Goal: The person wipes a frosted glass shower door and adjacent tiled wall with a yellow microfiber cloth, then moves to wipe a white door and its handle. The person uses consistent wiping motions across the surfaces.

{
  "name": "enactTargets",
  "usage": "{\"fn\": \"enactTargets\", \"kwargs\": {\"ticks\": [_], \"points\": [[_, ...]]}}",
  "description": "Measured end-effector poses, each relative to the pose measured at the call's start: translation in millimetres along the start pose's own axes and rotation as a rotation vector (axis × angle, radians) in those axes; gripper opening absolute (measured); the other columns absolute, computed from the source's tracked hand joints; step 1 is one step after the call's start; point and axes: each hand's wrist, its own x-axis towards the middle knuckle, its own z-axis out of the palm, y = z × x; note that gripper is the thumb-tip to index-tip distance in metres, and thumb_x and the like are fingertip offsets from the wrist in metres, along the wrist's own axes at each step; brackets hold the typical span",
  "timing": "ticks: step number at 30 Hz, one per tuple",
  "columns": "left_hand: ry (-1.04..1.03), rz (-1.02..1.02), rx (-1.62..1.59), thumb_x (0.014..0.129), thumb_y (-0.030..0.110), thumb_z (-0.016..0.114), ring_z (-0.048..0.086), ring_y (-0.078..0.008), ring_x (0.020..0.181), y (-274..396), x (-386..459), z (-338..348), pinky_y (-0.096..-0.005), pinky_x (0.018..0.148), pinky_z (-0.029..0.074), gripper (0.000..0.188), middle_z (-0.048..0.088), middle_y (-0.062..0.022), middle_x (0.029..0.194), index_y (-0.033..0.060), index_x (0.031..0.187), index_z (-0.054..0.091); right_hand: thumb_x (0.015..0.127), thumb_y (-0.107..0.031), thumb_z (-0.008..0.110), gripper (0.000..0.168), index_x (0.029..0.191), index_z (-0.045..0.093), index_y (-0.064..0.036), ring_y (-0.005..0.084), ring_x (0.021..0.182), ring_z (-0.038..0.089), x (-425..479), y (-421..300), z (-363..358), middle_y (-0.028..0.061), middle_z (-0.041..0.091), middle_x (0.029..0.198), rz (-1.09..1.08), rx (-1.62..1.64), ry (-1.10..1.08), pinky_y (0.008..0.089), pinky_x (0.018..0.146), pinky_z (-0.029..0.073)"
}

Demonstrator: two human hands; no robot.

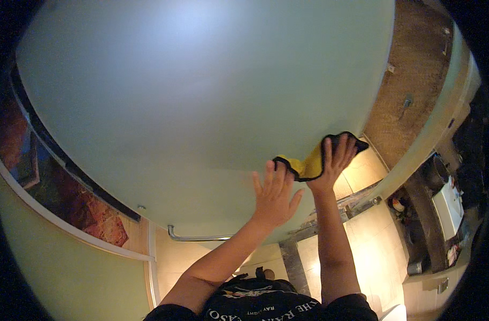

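A yellow cloth with a black border (314, 164) lies spread on a large frosted glass panel (188, 104). My right hand (333, 162) presses the cloth's black end against the glass near the panel's right edge, with fingers extended. Lower and to the left is my left hand (274, 198), its fingers spread and thumb out. Its fingertips overlap the left corner of the cloth; whether they grip it is hidden. Both forearms reach up from the bottom of the view.
A chrome bar handle (200, 238) crosses the panel's lower part. At right are a brown wall (417, 80), a white washbasin (447, 208) and a dark bin-like container (435, 168). Pale floor tiles (372, 240) lie below. A patterned reddish surface (104, 224) shows at left.
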Motion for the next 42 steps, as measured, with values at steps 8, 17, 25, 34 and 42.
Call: {"fn": "enactTargets", "kwargs": {"ticks": [8, 17, 25, 34, 42], "points": [[0.057, 0.055, 0.056, 0.089, 0.048, 0.053, 0.013, -0.0417, 0.142, -24, -25, 15, -0.0688, 0.106, 0.002, 0.068, 0.024, -0.0220, 0.151, 0.0033, 0.139, 0.039, 0.076, -0.052, 0.066, 0.091, 0.147, 0.027, -0.011, 0.0477, 0.140, 0.014, -4, -24, 3, 0.0258, 0.018, 0.152, 0.100, -0.031, -0.008, 0.0623, 0.110, 0.012], [-0.146, -0.153, 0.145, 0.089, 0.056, 0.048, 0.008, -0.0505, 0.140, -92, -65, -38, -0.0713, 0.104, -0.003, 0.078, 0.011, -0.0280, 0.153, 0.0036, 0.143, 0.030, 0.073, -0.049, 0.069, 0.094, 0.149, 0.027, -0.014, 0.0520, 0.138, 0.013, -22, -113, 27, 0.0298, 0.017, 0.151, 0.088, -0.015, -0.023, 0.0661, 0.107, 0.010], [0.207, -0.210, 0.106, 0.090, 0.050, 0.049, 0.003, -0.0551, 0.138, -174, -104, -97, -0.0708, 0.104, -0.003, 0.072, 0.011, -0.0336, 0.150, -0.0009, 0.138, 0.034, 0.074, -0.046, 0.066, 0.062, 0.132, 0.055, -0.027, 0.0480, 0.127, 0.030, -27, -247, 40, 0.0204, 0.039, 0.140, -0.003, 0.135, -0.159, 0.0670, 0.104, 0.011], [0.420, -0.384, -0.131, 0.098, 0.049, 0.024, -0.004, -0.0515, 0.140, -253, -147, -132, -0.0632, 0.108, -0.007, 0.072, 0.001, -0.0341, 0.151, -0.0032, 0.147, 0.010, 0.076, -0.052, 0.063, 0.055, 0.126, 0.060, -0.032, 0.0141, 0.088, 0.048, 3, -377, 50, -0.0095, 0.058, 0.112, -0.068, 0.319, -0.066, 0.0423, 0.081, 0.031], [0.346, -0.276, -0.009, 0.096, 0.057, 0.025, -0.006, -0.0511, 0.140, -226, -147, -108, -0.0635, 0.106, -0.008, 0.082, -0.003, -0.0338, 0.152, -0.0027, 0.148, 0.004, 0.074, -0.050, 0.069, 0.054, 0.126, 0.059, -0.039, 0.0110, 0.089, 0.044, -12, -326, 43, -0.0133, 0.056, 0.112, -0.176, 0.255, -0.166, 0.0343, 0.077, 0.031]]}}
